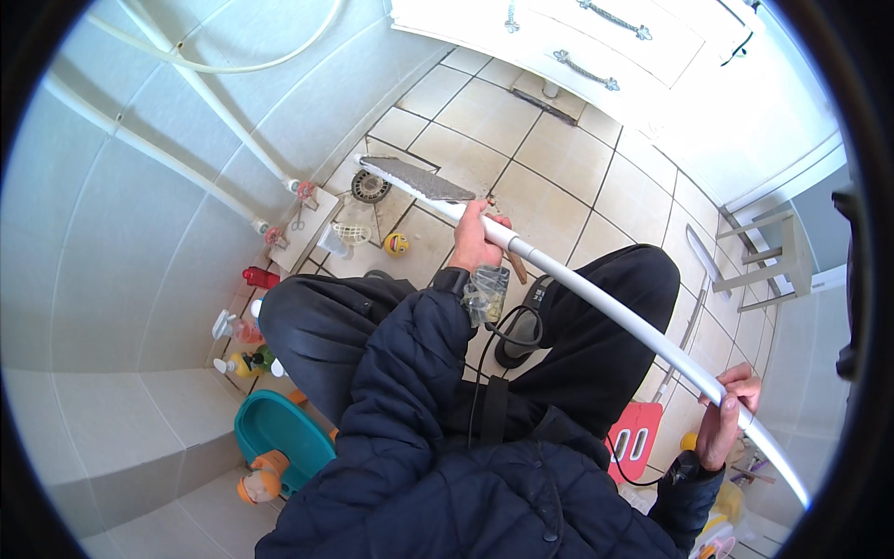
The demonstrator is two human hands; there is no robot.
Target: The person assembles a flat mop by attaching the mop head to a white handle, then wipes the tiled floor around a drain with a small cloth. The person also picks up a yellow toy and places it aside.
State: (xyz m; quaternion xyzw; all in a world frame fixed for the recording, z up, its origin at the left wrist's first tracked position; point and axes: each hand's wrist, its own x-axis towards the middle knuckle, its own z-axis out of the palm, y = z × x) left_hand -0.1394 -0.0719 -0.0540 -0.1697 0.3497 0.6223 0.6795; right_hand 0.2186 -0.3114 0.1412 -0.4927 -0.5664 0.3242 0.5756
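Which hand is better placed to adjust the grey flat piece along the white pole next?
Probably the left hand: it grips the white pole close to the grey flat piece; the right hand is near the other end.

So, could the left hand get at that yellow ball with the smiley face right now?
Probably, though not while gripping: the left hand is wrapped around the white pole and would likely have to let go. The yellow ball lies close by, with nothing visible between.
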